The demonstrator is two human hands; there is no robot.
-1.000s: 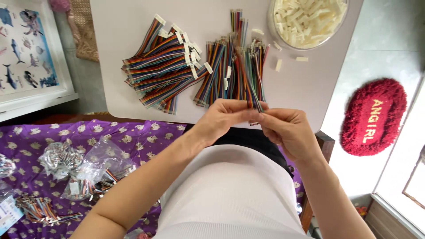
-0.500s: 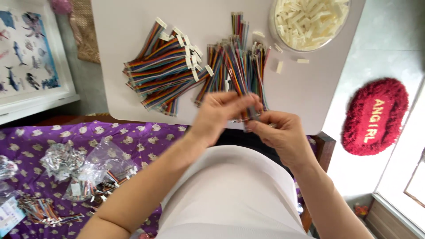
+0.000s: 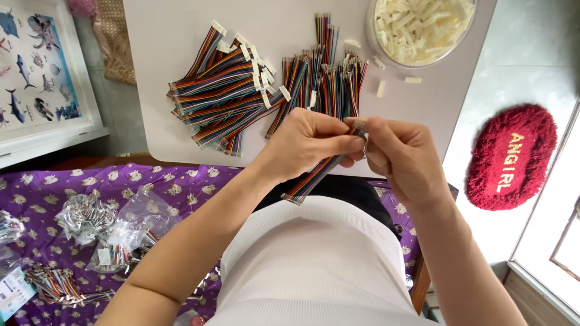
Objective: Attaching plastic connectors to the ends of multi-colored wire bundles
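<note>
A: Left hand [image 3: 311,142]?

B: Curled closed, thumb and fingers pinching the rainbow ribbon cable [image 3: 320,174] near its upper end. Over the near edge of the white table [image 3: 157,72].

A: Right hand [image 3: 402,151]?

B: Also closed, fingertips pinched on the cable's top end, where a small connector tip [image 3: 359,125] shows. The two hands touch each other there.

A: Cable direction?

B: Long axis diagonal. Upper end points up-right between the fingertips, lower free end hangs down-left toward the white shirt [image 3: 314,265]. Straight, flat, multicoloured wires side by side.

A: Where is it relative to the piles?

B: Just below them, held in the air, not lying on the table. Pile of finished cables with white connectors [image 3: 223,90] fans out at left-centre. Second bunch of cables [image 3: 329,84] stands roughly vertical, directly above the hands.

A: Anything else?

B: Clear round bowl of white plastic housings [image 3: 423,27] top right, a few loose housings [image 3: 380,89] on the table beside it. Purple patterned cloth [image 3: 48,193] lower left with clear bags of parts [image 3: 96,226]. Red oval mat [image 3: 513,157] on the floor at right.
</note>
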